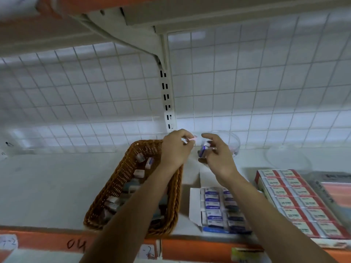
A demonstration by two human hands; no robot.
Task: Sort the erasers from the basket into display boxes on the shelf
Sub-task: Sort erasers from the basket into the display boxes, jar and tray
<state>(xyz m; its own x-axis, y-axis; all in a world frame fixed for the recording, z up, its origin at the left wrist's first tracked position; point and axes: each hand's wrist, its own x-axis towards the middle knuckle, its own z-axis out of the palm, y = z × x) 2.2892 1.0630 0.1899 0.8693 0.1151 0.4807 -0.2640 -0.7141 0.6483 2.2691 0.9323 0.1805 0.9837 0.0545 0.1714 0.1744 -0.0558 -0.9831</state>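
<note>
Flanking both hands: basket (121, 179), boxes (220, 209), possibly a bowl (230, 143).

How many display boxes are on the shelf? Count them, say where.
2: a white box right of the basket, a red box further right. A cut-off item at the far right may be another.

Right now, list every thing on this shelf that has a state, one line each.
wicker basket: on the shelf, loose erasers left inside.
blue display box: flap open, rows of erasers inside.
red display box: open, rows full.
left hand: pinching a small pink item.
right hand: holding a blue-sleeved eraser.
</note>
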